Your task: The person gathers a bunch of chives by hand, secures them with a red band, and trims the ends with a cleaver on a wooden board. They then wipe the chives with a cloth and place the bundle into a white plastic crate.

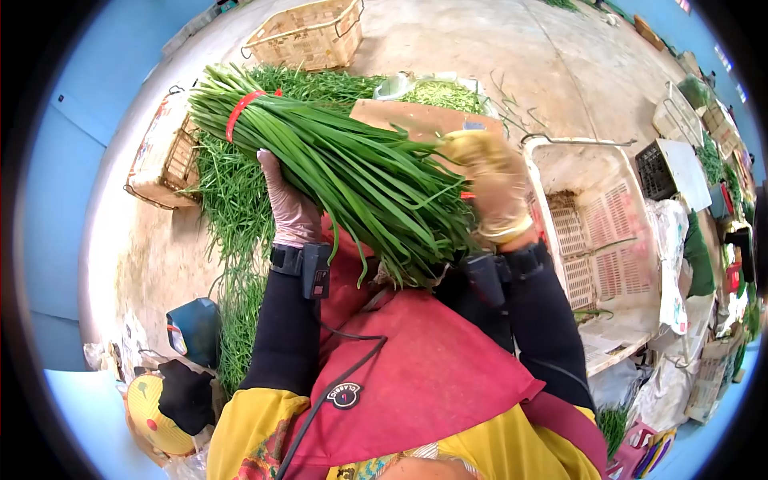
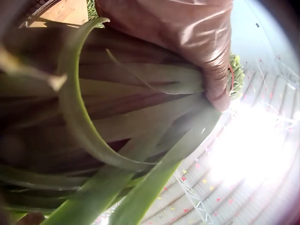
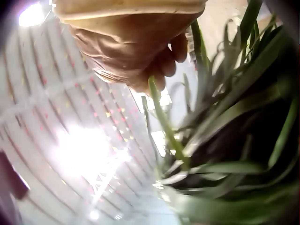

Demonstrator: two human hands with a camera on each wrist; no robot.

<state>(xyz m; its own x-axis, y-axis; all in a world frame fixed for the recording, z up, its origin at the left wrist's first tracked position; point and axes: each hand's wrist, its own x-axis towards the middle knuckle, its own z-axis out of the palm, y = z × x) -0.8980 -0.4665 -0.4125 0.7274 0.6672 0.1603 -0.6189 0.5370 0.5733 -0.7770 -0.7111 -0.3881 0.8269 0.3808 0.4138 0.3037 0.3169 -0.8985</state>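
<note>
A thick bundle of long green leaves [image 1: 344,168], tied with a red band [image 1: 240,114] near its pale cut ends, lies slantwise before the chest. My gloved left hand [image 1: 288,200] holds it from below; in the left wrist view that hand's thumb [image 2: 216,89] curls against the leaves [image 2: 154,117]. Blurred in the head view, my gloved right hand [image 1: 492,184] is at the leafy tip end. The right wrist view shows its fingers [image 3: 164,65] bent beside a leaf tip [image 3: 157,93]; whether they pinch it is unclear.
Loose green leaves [image 1: 232,176] cover the floor beyond and to the left. Plastic crates stand at the top [image 1: 308,38], left [image 1: 164,152] and right [image 1: 600,232]. A cardboard piece [image 1: 384,114] and a bag of pale cut pieces [image 1: 440,94] lie ahead.
</note>
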